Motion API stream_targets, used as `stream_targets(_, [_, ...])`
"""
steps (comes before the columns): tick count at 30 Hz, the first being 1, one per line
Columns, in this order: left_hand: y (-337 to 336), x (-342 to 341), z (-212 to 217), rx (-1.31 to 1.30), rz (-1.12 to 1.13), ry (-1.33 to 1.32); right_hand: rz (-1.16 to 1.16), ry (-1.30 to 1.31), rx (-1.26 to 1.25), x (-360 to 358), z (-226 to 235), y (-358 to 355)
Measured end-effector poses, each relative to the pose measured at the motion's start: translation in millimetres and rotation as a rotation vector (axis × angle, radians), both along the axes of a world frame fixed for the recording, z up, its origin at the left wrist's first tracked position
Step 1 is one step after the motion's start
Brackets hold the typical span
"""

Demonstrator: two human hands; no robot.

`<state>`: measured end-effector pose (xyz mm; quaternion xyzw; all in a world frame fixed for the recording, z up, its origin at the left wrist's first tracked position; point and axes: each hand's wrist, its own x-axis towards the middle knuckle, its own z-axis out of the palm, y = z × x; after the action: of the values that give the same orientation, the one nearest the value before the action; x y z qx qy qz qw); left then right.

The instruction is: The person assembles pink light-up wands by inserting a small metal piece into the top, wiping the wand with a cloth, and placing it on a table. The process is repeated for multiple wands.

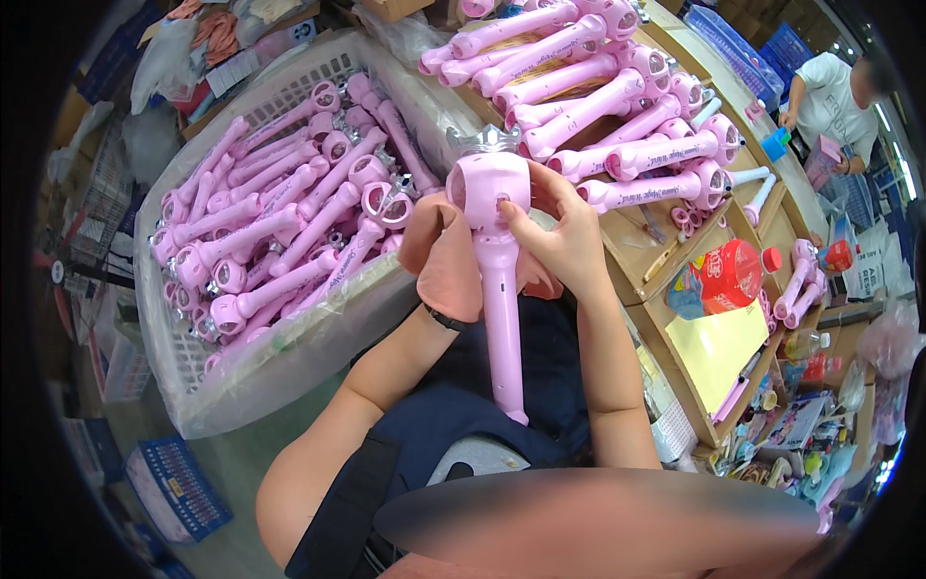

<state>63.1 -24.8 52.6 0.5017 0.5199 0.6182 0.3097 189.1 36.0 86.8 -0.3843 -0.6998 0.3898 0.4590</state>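
Centre frame, pink wand point(502, 318) upright, handle down; right hand point(564, 241) grips its neck, cloth-wrapped left hand point(446, 259) cups opposite side.

The light around me is bright and even, coming from overhead — I catch a strip of ceiling lamps at the far right rim. Shadows are soft and faint; the darkest patch is my lap. The pink wand point(502, 280) between my hands has a mild sheen, and the plastic liner of the basket point(289, 357) throws small white glints. The view is a fisheye circle with black corners, and straight edges of the worktop point(666, 333) bow outward — things at the rim look squeezed and softer. A blurred oval smear sits low in the view.
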Motion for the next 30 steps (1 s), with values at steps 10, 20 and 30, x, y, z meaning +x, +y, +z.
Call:
stream_targets(10, [-4, -3, -2, 0.107, 0.283, 0.737, 0.236, 0.354, -0.191, 10, -32, 18])
stream_targets(20, [18, -31, 45, 0.447, -0.147, 0.520, 0.080, 0.506, -0.064, 2, -36, 14])
stream_targets(30, [12, -16, 12, -0.045, -0.258, -0.223, -0.057, -0.044, -0.038, 11, -6, -1])
